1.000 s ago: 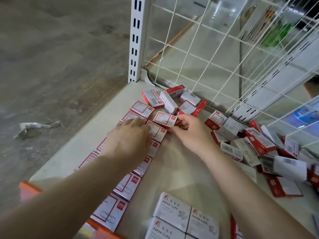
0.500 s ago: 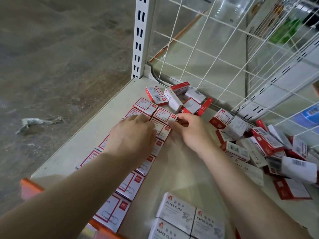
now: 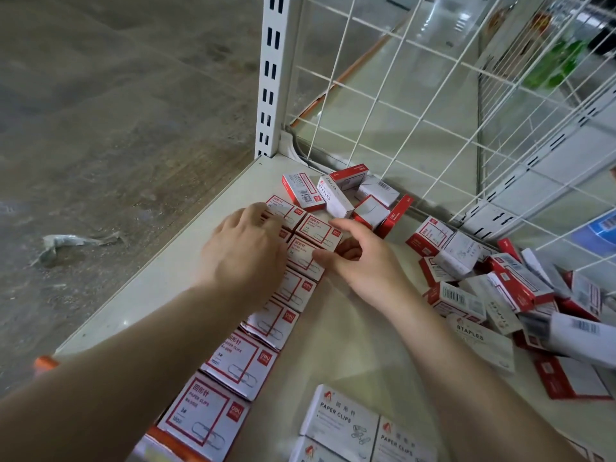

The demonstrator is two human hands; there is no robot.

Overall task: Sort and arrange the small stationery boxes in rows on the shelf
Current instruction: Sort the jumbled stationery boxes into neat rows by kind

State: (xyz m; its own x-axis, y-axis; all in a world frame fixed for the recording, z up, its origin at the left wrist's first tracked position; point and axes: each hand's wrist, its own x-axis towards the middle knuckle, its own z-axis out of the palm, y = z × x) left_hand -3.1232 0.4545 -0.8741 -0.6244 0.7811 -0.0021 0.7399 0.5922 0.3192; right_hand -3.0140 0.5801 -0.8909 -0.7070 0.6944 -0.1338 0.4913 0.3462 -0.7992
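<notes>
Red-and-white paper clip boxes point(image 3: 230, 361) lie flat in two rows along the left side of the beige shelf point(image 3: 160, 285). My left hand point(image 3: 243, 251) rests flat on the far end of the left row, its fingers laid over the boxes and hiding them. My right hand point(image 3: 366, 261) holds the right side of the farthest box in the second row point(image 3: 316, 230), index finger at its far corner, thumb at its near corner. Several staples boxes point(image 3: 333, 195) lie jumbled just behind. A loose pile of boxes point(image 3: 500, 295) fills the shelf's right side.
White paper clip boxes point(image 3: 340, 418) sit at the near edge. A white wire mesh point(image 3: 400, 111) backs the shelf, with a slotted upright post point(image 3: 273, 78) at its left corner. An orange strip point(image 3: 45, 361) edges the shelf front. A crumpled scrap point(image 3: 66, 243) lies on the floor.
Both hands slid slightly toward the back of the shelf. The box at my right hand has been pushed in line at the far end of the second row.
</notes>
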